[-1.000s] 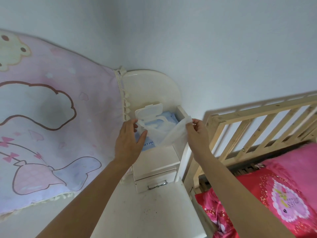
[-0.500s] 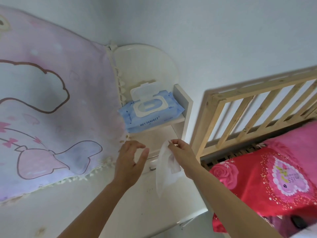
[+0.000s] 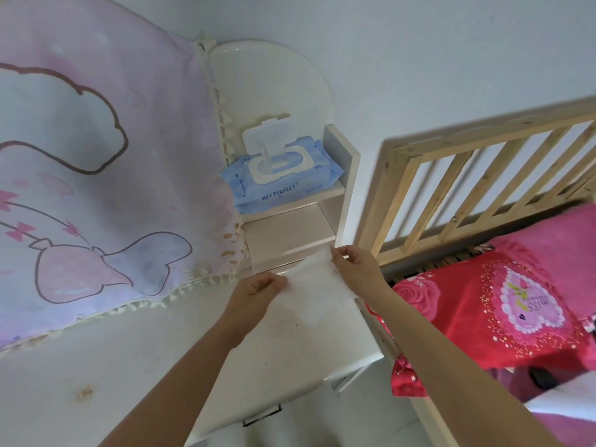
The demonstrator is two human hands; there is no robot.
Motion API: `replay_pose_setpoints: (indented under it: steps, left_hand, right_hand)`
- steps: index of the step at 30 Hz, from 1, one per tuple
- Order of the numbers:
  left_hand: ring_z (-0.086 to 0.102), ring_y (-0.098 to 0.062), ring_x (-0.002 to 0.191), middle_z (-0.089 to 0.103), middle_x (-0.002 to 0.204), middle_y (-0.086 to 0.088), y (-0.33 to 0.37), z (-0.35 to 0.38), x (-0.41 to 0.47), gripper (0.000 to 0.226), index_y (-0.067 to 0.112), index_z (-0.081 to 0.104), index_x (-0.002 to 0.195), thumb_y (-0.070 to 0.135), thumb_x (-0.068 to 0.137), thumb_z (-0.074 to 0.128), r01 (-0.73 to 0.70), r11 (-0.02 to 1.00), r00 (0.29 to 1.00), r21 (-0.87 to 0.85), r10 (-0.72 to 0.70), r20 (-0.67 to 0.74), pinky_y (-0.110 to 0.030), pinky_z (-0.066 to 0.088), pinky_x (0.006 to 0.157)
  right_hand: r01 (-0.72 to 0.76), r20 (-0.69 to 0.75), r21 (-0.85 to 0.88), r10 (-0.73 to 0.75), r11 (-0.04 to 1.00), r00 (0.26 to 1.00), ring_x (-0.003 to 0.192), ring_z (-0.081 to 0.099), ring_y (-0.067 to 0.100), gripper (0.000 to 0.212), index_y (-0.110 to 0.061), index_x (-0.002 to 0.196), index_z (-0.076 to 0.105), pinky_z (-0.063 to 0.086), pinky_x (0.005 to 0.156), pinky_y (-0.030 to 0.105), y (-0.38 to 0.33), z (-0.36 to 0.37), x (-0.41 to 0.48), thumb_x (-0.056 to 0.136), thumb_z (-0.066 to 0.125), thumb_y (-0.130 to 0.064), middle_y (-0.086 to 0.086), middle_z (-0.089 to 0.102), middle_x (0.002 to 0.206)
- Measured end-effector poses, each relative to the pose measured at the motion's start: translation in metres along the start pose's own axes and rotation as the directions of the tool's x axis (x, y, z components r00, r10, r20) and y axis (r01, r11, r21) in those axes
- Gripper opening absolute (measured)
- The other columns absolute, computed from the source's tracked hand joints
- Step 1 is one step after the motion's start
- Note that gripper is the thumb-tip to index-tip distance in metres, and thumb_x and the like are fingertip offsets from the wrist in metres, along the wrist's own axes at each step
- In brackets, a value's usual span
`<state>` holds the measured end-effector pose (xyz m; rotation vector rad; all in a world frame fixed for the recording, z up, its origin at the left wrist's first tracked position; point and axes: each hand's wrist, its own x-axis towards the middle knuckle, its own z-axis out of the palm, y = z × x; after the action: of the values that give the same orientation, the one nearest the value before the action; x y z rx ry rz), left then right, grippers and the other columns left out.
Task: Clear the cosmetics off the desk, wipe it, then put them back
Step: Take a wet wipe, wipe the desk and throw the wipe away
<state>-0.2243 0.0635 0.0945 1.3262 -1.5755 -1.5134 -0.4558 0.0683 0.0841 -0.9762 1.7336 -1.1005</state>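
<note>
one wipe (image 3: 309, 285), one wipe pack (image 3: 280, 185), one desk (image 3: 290, 350), one blanket (image 3: 96, 188), perhaps two drawers (image 3: 258, 411).

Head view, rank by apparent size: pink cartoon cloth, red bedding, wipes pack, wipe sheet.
1. pink cartoon cloth
2. red bedding
3. wipes pack and wipe sheet: look alike; the sheet is nearer the camera and partly bunched, so not ranked.
</note>
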Motion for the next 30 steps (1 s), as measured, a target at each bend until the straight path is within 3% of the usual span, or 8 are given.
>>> replay_pose_setpoints:
  steps: [3,6,14,18,21,24,27,30]
  left_hand:
    - [0.07,-0.026,0.097,0.074,0.102,-0.009,0.002,-0.002,-0.005,0.026,0.012,0.075,0.101,0.027,0.099,0.054,0.093,0.96,0.996,-0.265,-0.087,0.035,-0.03,0.054,0.078]
    - [0.069,-0.029,0.1,0.072,0.109,-0.015,0.0,-0.002,-0.005,0.03,0.01,0.073,0.108,0.027,0.1,0.05,0.134,0.898,0.99,-0.42,-0.141,0.014,-0.035,0.054,0.083]
    - [0.068,-0.026,0.093,0.072,0.106,-0.016,-0.015,-0.006,-0.011,0.041,0.006,0.072,0.104,0.042,0.084,0.07,0.17,0.845,0.981,-0.508,-0.195,0.003,-0.036,0.055,0.084]
    - [0.067,-0.021,0.077,0.073,0.091,-0.012,-0.028,-0.001,-0.014,0.031,0.01,0.072,0.1,0.036,0.083,0.071,0.175,0.919,0.977,-0.352,-0.205,-0.05,-0.03,0.056,0.068]
    - [0.066,-0.025,0.077,0.07,0.093,-0.02,-0.045,0.005,-0.013,0.02,0.01,0.072,0.099,0.026,0.089,0.069,0.215,0.922,0.963,-0.322,-0.255,-0.088,-0.033,0.055,0.07]
    - [0.057,-0.024,0.073,0.067,0.09,-0.017,-0.066,0.013,-0.015,0.018,0.012,0.072,0.102,0.025,0.091,0.067,0.294,0.903,0.938,-0.313,-0.335,-0.088,-0.038,0.046,0.071]
    - [0.06,-0.019,0.065,0.069,0.084,-0.01,-0.088,0.02,-0.017,0.017,0.011,0.071,0.101,0.024,0.091,0.068,0.35,0.869,0.91,-0.349,-0.404,-0.092,-0.031,0.051,0.059]
    - [0.064,-0.02,0.072,0.072,0.09,-0.01,-0.114,0.022,-0.015,0.014,0.011,0.071,0.098,0.022,0.092,0.067,0.385,0.881,0.9,-0.274,-0.424,-0.097,-0.032,0.054,0.061]
  right_hand:
    - [-0.425,0.361,0.368,0.294,0.827,0.885,0.101,0.069,0.03,0.08,-0.014,0.107,0.075,0.053,0.092,0.043,0.017,0.003,-0.008,0.076,0.05,-0.083,0.011,0.073,0.107]
    - [-0.617,0.545,0.474,0.341,0.629,0.766,0.112,0.065,0.034,0.105,-0.003,0.117,0.07,0.048,0.101,0.046,0.037,0.011,-0.021,0.057,0.064,-0.089,0.016,0.066,0.124]
    - [-0.628,0.7,0.156,0.364,0.763,0.615,0.115,0.063,0.035,0.092,-0.012,0.126,0.06,0.046,0.102,0.048,0.047,0.031,-0.035,0.069,0.06,-0.084,0.021,0.063,0.125]
    - [-0.543,0.574,0.38,0.269,0.749,0.773,0.111,0.065,0.023,0.065,-0.008,0.128,0.06,0.052,0.094,0.037,0.055,0.038,-0.041,0.08,0.076,-0.048,0.012,0.065,0.127]
    - [-0.531,0.495,0.707,0.21,0.467,0.843,0.114,0.064,0.027,0.053,-0.005,0.13,0.06,0.054,0.09,0.037,0.067,0.037,-0.046,0.084,0.075,-0.026,0.014,0.063,0.13]
    - [-0.548,0.502,0.77,0.221,0.327,0.837,0.119,0.061,0.028,0.05,-0.006,0.13,0.062,0.055,0.09,0.04,0.09,0.035,-0.055,0.088,0.073,-0.031,0.014,0.062,0.132]
    - [-0.62,0.525,0.623,0.332,0.477,0.783,0.119,0.061,0.029,0.046,-0.007,0.128,0.064,0.054,0.095,0.039,0.112,0.037,-0.066,0.087,0.075,-0.026,0.014,0.064,0.129]
    - [-0.558,0.319,0.466,0.457,0.687,0.83,0.099,0.069,0.027,0.04,-0.004,0.126,0.061,0.057,0.082,0.036,0.122,0.039,-0.062,0.089,0.07,-0.016,0.013,0.071,0.113]
